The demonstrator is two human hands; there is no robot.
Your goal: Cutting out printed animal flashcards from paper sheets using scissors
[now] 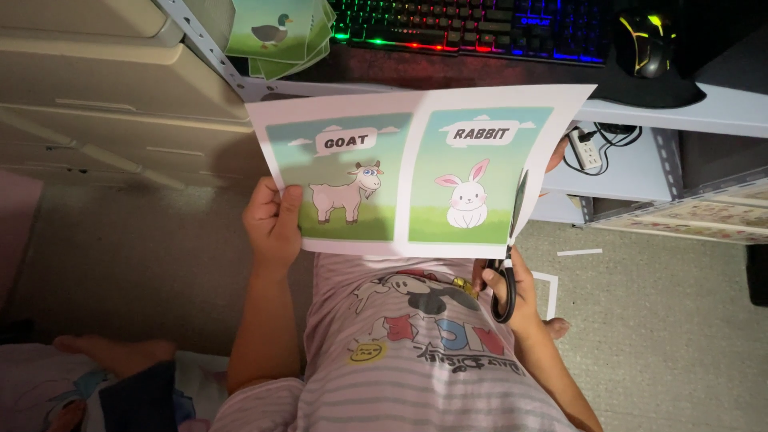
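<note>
So there's a printed sheet held up in front of the person's chest, roughly in the middle of the view, with two cartoon panels on it: a goat picture on the left and a rabbit picture on the right, each with a white border around it.

The left hand has the sheet pinched at its near left corner, thumb on the front over the edge of the goat panel, fingers closed behind the paper. The right hand is down at the near right side, fingers threaded through and closed around the black handles of a pair of scissors. The blades point up and away from the person and sit right at the right edge of the rabbit panel, biting into the paper there. They look only a little open, hard to say exactly.

A few thin white paper strips lie on the carpet just right of the scissor hand. Farther off, a keyboard lit in rainbow colours and a mouse sit on a white desk. A stack of duck cards sits far left, next to beige drawers.
</note>
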